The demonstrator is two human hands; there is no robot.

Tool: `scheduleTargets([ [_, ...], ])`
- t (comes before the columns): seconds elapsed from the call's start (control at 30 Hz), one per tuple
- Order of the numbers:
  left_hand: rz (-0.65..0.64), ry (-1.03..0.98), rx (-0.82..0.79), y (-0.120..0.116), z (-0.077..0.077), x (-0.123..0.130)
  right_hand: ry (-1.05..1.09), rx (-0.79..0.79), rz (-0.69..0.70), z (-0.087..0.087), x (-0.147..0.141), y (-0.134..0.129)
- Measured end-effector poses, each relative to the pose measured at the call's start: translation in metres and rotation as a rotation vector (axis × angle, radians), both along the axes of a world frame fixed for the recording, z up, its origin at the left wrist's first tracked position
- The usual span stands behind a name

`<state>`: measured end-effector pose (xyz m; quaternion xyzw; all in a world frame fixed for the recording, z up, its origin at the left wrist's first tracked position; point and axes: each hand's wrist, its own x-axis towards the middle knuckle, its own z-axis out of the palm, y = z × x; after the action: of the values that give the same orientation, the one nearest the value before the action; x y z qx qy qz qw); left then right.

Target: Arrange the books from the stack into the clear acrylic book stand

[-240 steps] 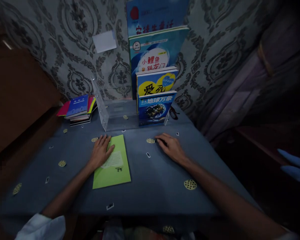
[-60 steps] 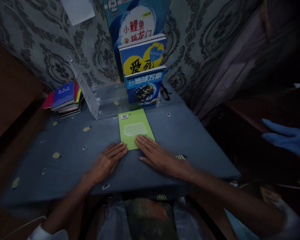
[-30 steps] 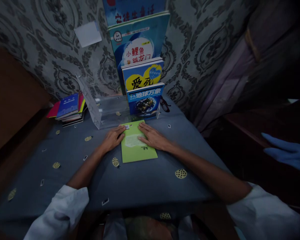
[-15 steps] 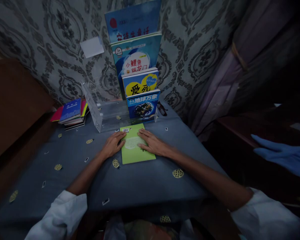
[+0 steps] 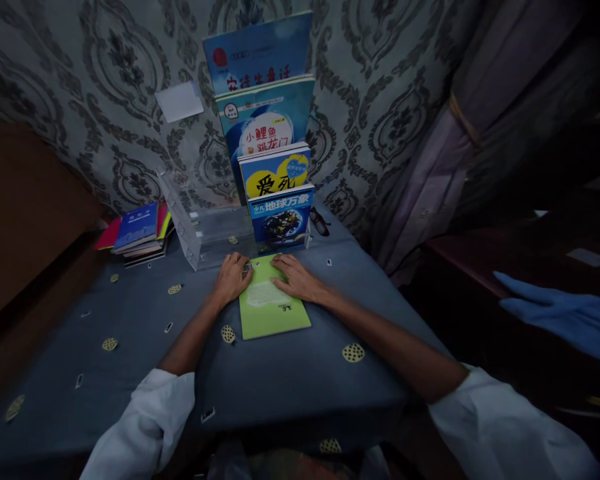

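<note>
A light green book (image 5: 265, 323) lies flat on the cloth-covered table, with a pale text panel on its upturned cover. My left hand (image 5: 233, 280) rests over its far left corner, fingers bent a little and the thumb on the cover. Across from it, my right hand (image 5: 300, 279) lies on the far right part, fingers stretched toward the top edge. Neither hand is closed around the book. Just beyond it stands a clear acrylic rack (image 5: 195, 247), its right side holding upright books, with a blue earth book (image 5: 281, 219) in front.
Left of the rack is a stack of books (image 5: 139, 227) with a blue one on top. Eyeglasses (image 5: 320, 221) lie right of the rack. A patterned wall with a white card (image 5: 179, 102) is behind. Off the table's right side are a curtain (image 5: 430, 180) and blue glove (image 5: 560, 313).
Both my hands have slid forward on the green book toward its far edge, showing more of the cover near me. The view has shifted slightly.
</note>
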<state>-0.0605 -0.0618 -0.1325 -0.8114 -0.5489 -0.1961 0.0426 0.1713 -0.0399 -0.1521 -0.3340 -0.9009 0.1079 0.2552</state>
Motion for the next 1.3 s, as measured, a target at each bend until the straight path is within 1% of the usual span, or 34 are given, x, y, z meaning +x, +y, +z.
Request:
scheduleTargets([
  [0.1, -0.018, -0.026, -0.02, -0.009, 0.003, -0.002, -0.009, -0.004, 0.016, 0.0, 0.003, -0.014],
  [0.2, -0.073, -0.036, -0.035, -0.029, 0.005, -0.004, -0.004, -0.018, 0.056, 0.0, 0.011, -0.036],
  [0.3, -0.143, -0.026, -0.038, -0.059, 0.006, -0.004, 0.0, -0.049, 0.111, 0.0, 0.025, -0.062],
  [0.4, -0.203, -0.03, -0.049, -0.093, 0.008, -0.001, -0.041, -0.127, 0.181, 0.0, 0.046, -0.091],
  [0.5, -0.238, -0.062, -0.073, -0.124, 0.01, 0.001, -0.121, -0.216, 0.285, 0.005, 0.072, -0.121],
  [0.57, -0.242, -0.069, -0.087, -0.139, 0.01, 0.003, -0.15, -0.244, 0.362, 0.011, 0.087, -0.14],
  [0.67, -0.228, -0.057, -0.092, -0.152, 0.009, 0.005, -0.173, -0.242, 0.398, 0.018, 0.101, -0.164],
  [0.77, -0.221, -0.056, -0.07, -0.156, 0.007, 0.006, -0.194, -0.169, 0.343, 0.013, 0.101, -0.179],
  [0.83, -0.226, -0.07, -0.058, -0.156, 0.005, 0.006, -0.188, -0.109, 0.305, 0.005, 0.097, -0.183],
  [0.93, -0.23, -0.133, -0.086, -0.153, 0.007, 0.004, -0.117, -0.061, 0.294, -0.004, 0.09, -0.181],
  [1.0, -0.224, -0.218, -0.147, -0.15, 0.011, 0.001, -0.014, -0.063, 0.31, 0.0, 0.085, -0.176],
  [1.07, -0.218, -0.336, -0.249, -0.146, 0.016, -0.002, 0.126, -0.085, 0.328, 0.012, 0.08, -0.169],
  [1.1, -0.213, -0.407, -0.313, -0.145, 0.019, -0.004, 0.196, -0.112, 0.316, 0.02, 0.076, -0.166],
  [1.13, -0.197, -0.482, -0.375, -0.143, 0.021, -0.006, 0.266, -0.143, 0.278, 0.028, 0.072, -0.161],
  [1.2, -0.142, -0.63, -0.454, -0.141, 0.024, -0.009, 0.391, -0.21, 0.11, 0.043, 0.063, -0.152],
  [1.27, -0.086, -0.751, -0.463, -0.14, 0.022, -0.012, 0.5, -0.25, -0.067, 0.054, 0.053, -0.141],
  [1.3, -0.07, -0.8, -0.453, -0.139, 0.02, -0.012, 0.551, -0.259, -0.129, 0.058, 0.048, -0.136],
])
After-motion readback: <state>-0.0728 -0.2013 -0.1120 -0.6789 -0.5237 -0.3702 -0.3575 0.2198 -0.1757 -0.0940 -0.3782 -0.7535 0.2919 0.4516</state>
